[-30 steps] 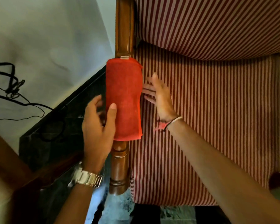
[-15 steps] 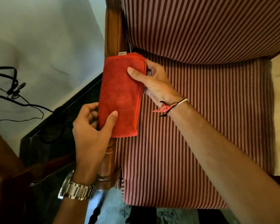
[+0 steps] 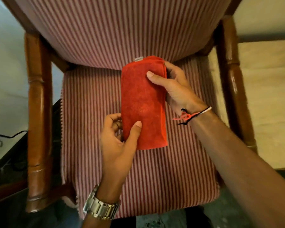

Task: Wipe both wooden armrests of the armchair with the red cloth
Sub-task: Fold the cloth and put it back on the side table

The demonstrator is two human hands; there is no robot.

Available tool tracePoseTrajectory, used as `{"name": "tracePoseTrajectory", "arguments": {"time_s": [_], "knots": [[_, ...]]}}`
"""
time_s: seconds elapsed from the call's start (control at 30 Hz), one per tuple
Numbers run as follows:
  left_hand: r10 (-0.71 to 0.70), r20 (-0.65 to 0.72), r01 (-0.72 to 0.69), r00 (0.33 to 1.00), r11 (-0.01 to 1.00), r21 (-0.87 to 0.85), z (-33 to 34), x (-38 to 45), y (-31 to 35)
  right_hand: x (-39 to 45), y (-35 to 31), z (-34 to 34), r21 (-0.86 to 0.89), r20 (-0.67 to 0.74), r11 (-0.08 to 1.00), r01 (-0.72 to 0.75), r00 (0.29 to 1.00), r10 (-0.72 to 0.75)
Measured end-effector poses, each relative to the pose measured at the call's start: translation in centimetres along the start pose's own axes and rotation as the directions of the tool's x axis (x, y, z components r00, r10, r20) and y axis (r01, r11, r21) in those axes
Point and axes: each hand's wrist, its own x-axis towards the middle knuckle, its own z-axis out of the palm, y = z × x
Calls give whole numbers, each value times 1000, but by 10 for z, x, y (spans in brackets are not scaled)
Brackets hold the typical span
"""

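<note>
Red cloth [image 3: 142,102] folded into a long narrow pad, several layers thick, small tag at its far end. It is held in the air over the middle of the striped seat cushion [image 3: 92,129], between the two armrests and touching neither.

Left hand [image 3: 120,142] pinches the near left corner, thumb on top, fingers underneath. Right hand [image 3: 173,86] clamps the far right edge, thumb pressed flat on the upper face, fingers wrapped round the stacked layer edges. Both hands closed on the cloth.

Handling, by the look of it: light, soft, a napped fabric that should grip skin well and not slip. No stiffness of its own; the pad keeps its shape only because it is held at two opposite ends, and would probably sag or unfold if taken by one corner. Best hold for wiping is likely a flat palm across the middle, fingers over the open edges to keep the layers together.

Left armrest [image 3: 37,112], turned and glossy wood, runs near to far on the left. Right armrest [image 3: 234,76] mirrors it on the right, partly behind the right forearm. Striped backrest [image 3: 122,30] beyond. Dark cables [image 3: 0,137] at far left.
</note>
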Motion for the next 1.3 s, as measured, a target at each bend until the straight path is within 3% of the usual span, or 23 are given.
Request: {"name": "tracePoseTrajectory", "arguments": {"time_s": [0.03,0.07,0.1,0.17,0.7,1.0,1.2,1.3], "knots": [[2,30,-3,1000,1000,17,-1,-1,-4,2,3,0,29,21,999,-13,1000,12],[-13,91,11,996,1000,16,94,-41,8,-30,-24,-98,19,-43,1000,-4,999,5],[-23,109,24,994,1000,-12,118,-54,8,-37,-28,-123,0,-32,1000,30,999,-30],[-40,115,50,993,995,-87,126,-57,4,-39,-27,-132,15,-57,1000,9,998,-8],[-135,218,154,967,986,-72,372,-137,0,-80,-53,-386,-13,-178,1000,-20,984,18],[-250,183,229,951,965,131,446,-123,-42,-41,-14,-451,-62,-211,980,-188,962,171],[-398,99,346,912,876,337,480,-91,-93,-5,25,-474,-299,-169,876,-379,924,342],[-442,87,364,893,822,438,489,-77,-109,0,36,-484,-440,-152,804,-401,915,373]]}}
